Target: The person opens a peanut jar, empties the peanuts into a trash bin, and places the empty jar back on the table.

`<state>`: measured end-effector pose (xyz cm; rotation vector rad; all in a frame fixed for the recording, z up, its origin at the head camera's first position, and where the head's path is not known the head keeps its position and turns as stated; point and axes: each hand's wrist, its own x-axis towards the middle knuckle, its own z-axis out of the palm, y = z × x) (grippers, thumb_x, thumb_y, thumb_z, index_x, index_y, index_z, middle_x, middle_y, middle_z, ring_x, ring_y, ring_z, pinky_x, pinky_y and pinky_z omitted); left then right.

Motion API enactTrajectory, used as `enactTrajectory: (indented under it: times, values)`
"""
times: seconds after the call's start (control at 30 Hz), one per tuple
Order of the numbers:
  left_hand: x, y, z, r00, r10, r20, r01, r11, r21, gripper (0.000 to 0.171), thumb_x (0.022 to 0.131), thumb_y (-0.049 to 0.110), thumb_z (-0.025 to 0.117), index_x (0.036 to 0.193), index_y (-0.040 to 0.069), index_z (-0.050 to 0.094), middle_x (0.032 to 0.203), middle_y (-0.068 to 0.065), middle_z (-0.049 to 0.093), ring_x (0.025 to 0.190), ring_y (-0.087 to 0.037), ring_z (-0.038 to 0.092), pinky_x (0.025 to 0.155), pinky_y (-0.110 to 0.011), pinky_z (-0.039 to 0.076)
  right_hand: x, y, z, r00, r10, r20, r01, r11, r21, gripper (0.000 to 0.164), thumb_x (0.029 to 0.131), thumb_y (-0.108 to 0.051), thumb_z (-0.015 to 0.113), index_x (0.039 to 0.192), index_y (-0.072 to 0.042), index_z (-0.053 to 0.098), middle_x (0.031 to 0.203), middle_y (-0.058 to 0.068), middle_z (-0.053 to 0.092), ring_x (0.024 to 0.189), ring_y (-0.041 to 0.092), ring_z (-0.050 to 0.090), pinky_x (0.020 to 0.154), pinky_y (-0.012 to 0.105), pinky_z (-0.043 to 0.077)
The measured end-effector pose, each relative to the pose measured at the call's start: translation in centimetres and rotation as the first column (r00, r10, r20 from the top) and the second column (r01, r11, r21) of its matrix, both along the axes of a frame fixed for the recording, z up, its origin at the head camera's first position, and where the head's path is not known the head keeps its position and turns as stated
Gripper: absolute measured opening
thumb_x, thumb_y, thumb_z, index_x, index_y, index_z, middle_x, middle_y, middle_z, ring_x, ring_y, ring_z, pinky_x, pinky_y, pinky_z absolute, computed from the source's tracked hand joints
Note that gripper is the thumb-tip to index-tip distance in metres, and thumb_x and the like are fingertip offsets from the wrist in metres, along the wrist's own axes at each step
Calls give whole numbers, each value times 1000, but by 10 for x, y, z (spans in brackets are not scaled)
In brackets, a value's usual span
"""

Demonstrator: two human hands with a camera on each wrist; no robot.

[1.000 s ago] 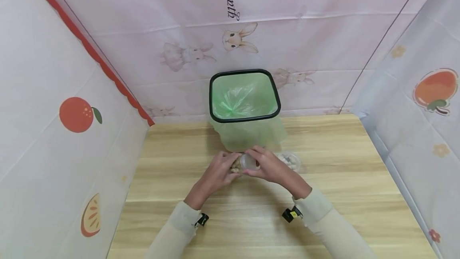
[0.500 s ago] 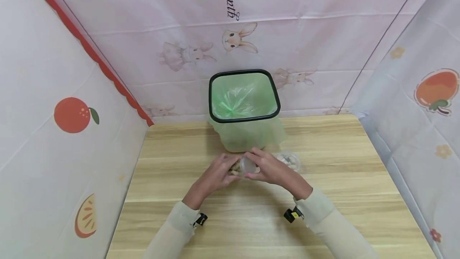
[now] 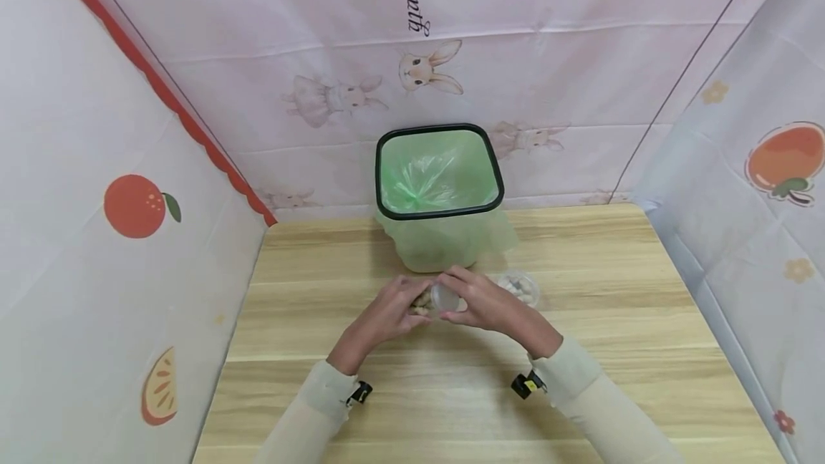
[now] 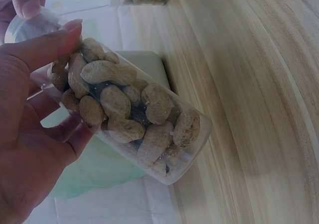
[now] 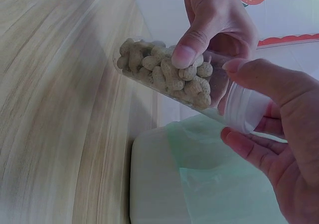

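Near the table's middle, my left hand (image 3: 389, 306) grips a clear plastic jar (image 4: 129, 99) around its body. Unshelled peanuts (image 5: 172, 74) fill much of it, and it is tilted off the table in both wrist views. My right hand (image 3: 480, 299) holds the jar's translucent white lid (image 5: 244, 109) between thumb and fingers. The lid sits at the jar's mouth; whether it is threaded on I cannot tell. A second clear jar (image 3: 518, 289) with pale pieces inside stands just right of my right hand, partly covered by it in the head view.
Behind my hands stands a bin with a black rim (image 3: 438, 215) and a green plastic liner (image 3: 451, 242) hanging over its front. The wooden table (image 3: 445, 399) meets printed cloth walls (image 3: 567, 77) at the back and sides.
Both hands keep their hold on the jar and lid. The right hand's fingers have shifted slightly around the lid; the second jar and the bin stay put.
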<state>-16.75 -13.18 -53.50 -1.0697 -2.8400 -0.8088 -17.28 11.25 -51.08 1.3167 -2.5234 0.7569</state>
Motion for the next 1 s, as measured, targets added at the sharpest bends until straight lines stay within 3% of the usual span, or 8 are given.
enactTrajectory:
  times: [0.2, 0.47, 0.7, 1.0]
  values:
    - [-3, 2, -3, 998, 33, -52, -34, 999, -12, 70, 83, 30, 89, 145, 17, 60, 128, 0, 73, 103, -18, 60, 87, -34, 54, 0, -2, 2, 995, -58, 77, 57, 998, 8, 58, 85, -26, 87, 134, -6, 63, 128, 10, 66, 110, 21, 69, 88, 33, 62]
    - [-5, 3, -6, 987, 54, -151, -51, 998, 26, 61, 81, 33, 90, 133, 16, 65, 124, 2, 75, 98, -19, 59, 83, -33, 54, 3, -5, 6, 967, -176, 186, 179, 984, 2, 86, 78, -39, 91, 146, -3, 53, 137, 16, 63, 121, 29, 66, 96, 43, 60]
    - [-5, 7, -8, 959, 76, -274, -59, 996, 70, 58, 84, 40, 86, 132, 12, 67, 125, 0, 76, 99, -20, 67, 85, -35, 53, 5, -10, 8, 933, -259, 249, 271, 962, -16, 77, 82, -43, 88, 141, -3, 59, 135, 14, 66, 118, 28, 68, 93, 42, 60]
    - [-3, 10, -5, 955, 105, -277, -97, 994, 42, 58, 82, 32, 89, 132, 12, 67, 124, -1, 76, 103, -24, 67, 91, -38, 57, 6, -14, 8, 917, -295, 267, 311, 950, -15, 62, 84, -36, 87, 130, -1, 66, 122, 14, 70, 103, 25, 69, 81, 37, 61]
